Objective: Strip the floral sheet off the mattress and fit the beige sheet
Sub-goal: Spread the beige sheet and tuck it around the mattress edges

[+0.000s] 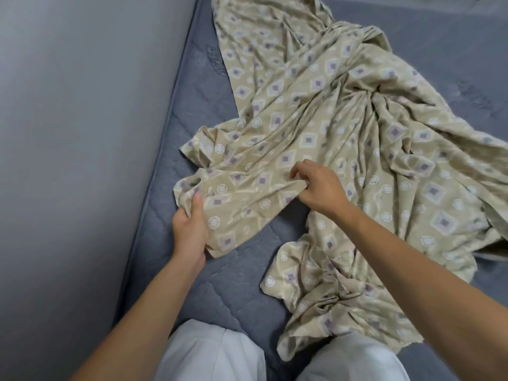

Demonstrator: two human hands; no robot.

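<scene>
A pale grey wall (68, 133) borders the left edge of the blue-grey quilted mattress (192, 111), where the crumpled beige patterned sheet (316, 111) runs from near right to far centre. The left hand (189, 229) grips its near-left corner, fingers curled underneath. To its right, the right hand (319, 188) pinches a fold, fingers narrowly bunched.

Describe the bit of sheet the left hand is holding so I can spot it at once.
Start at the grey wall on the left and follow the blue mattress edge beside it. The beige sheet lies crumpled there, and the left hand grips its corner nearest the wall. Unlike the bunched folds around it, this flap lies flat.
</scene>
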